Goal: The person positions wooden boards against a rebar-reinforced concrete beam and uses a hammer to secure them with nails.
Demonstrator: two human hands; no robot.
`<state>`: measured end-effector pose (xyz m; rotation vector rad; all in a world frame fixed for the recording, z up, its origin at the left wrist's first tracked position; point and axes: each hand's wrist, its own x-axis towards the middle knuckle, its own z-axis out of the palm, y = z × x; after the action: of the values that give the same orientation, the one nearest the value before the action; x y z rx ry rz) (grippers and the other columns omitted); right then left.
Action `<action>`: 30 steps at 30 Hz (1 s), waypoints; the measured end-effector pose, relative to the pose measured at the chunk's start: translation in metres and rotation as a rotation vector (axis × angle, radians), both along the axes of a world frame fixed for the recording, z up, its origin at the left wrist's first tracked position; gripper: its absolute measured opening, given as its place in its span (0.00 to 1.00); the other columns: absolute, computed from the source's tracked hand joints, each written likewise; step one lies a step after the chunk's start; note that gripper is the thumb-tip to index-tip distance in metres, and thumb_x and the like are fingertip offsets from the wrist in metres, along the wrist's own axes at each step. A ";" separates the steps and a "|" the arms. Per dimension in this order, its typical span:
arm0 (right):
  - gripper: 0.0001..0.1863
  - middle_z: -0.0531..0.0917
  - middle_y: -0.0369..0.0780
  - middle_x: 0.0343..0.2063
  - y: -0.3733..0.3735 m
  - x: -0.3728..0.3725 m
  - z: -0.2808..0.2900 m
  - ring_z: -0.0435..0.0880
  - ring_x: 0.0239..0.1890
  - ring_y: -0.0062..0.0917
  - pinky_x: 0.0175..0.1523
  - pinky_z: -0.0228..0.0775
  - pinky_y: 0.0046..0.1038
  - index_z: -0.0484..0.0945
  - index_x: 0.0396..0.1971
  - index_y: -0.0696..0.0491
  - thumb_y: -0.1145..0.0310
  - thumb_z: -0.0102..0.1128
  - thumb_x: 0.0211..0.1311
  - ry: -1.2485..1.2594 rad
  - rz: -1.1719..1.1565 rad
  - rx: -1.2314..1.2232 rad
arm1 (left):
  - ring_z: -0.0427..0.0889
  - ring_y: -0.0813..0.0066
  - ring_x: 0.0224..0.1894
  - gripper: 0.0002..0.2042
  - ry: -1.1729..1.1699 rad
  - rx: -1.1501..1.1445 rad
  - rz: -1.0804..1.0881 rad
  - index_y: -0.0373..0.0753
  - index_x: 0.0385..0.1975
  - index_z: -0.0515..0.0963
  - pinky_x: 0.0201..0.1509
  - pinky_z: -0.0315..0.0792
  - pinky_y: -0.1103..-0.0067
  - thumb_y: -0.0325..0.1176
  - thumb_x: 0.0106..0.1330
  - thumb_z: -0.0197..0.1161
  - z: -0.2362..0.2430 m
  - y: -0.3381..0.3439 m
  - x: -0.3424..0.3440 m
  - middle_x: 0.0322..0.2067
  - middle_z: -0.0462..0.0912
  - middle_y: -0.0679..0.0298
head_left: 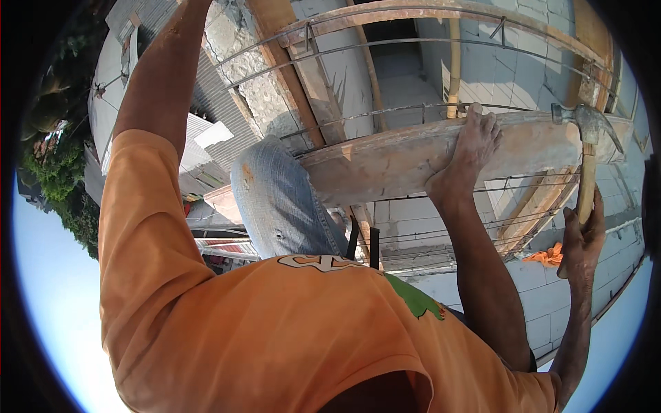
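At the right, my right hand (pixel 582 244) is closed round the lower wooden handle of a claw hammer (pixel 586 182). Its metal head points up and lies over the right end of a long, stained wooden board (pixel 385 168); whether they touch I cannot tell. My left arm (pixel 162 76) reaches up past the top edge, so its hand is out of the picture. My bare right foot (pixel 471 144) rests against the board. My left leg, in faded jeans (pixel 279 196), is bent over the board's left part.
Thin steel rods (pixel 406 43) run across above and below the board. Rough concrete (pixel 241 65) and upright timber (pixel 286 69) stand at upper left. Pale block walls (pixel 413 224) drop away below. An orange cloth (pixel 546 255) hangs near my right wrist. Roofs and trees lie far left.
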<state>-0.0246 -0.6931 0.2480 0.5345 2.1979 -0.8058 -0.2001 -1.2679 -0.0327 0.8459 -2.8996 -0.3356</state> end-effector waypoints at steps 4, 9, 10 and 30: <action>0.33 0.71 0.47 0.46 0.003 0.029 0.008 0.71 0.44 0.28 0.49 0.64 0.29 0.58 0.68 0.65 0.72 0.60 0.66 0.032 0.032 -0.051 | 0.54 0.32 0.70 0.54 0.011 -0.015 -0.002 0.49 0.71 0.60 0.67 0.50 0.40 0.76 0.46 0.63 0.005 0.000 -0.003 0.68 0.52 0.32; 0.35 0.71 0.40 0.35 -0.051 0.039 -0.009 0.69 0.32 0.21 0.35 0.63 0.25 0.59 0.69 0.60 0.72 0.60 0.64 -0.103 -0.001 -0.083 | 0.54 0.32 0.70 0.54 0.007 -0.014 -0.021 0.50 0.71 0.60 0.67 0.50 0.40 0.76 0.46 0.63 0.004 0.006 -0.003 0.68 0.52 0.32; 0.35 0.73 0.36 0.29 -0.060 0.035 -0.013 0.69 0.25 0.17 0.28 0.64 0.23 0.59 0.69 0.59 0.72 0.60 0.63 -0.150 -0.027 -0.094 | 0.54 0.32 0.70 0.54 0.005 -0.014 -0.024 0.50 0.71 0.60 0.67 0.50 0.40 0.76 0.46 0.63 0.006 0.007 -0.003 0.68 0.52 0.33; 0.15 0.74 0.34 0.25 -0.230 -0.001 -0.265 0.74 0.20 0.16 0.20 0.69 0.20 0.71 0.46 0.57 0.68 0.62 0.64 -0.515 -0.637 -0.619 | 0.55 0.32 0.70 0.53 0.029 0.009 -0.052 0.50 0.71 0.60 0.68 0.50 0.40 0.76 0.46 0.62 0.005 0.013 -0.004 0.68 0.53 0.33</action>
<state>-0.0252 -0.9228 -0.0171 0.9969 1.2099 -1.4179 -0.2040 -1.2548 -0.0273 0.7612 -2.8991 -0.3628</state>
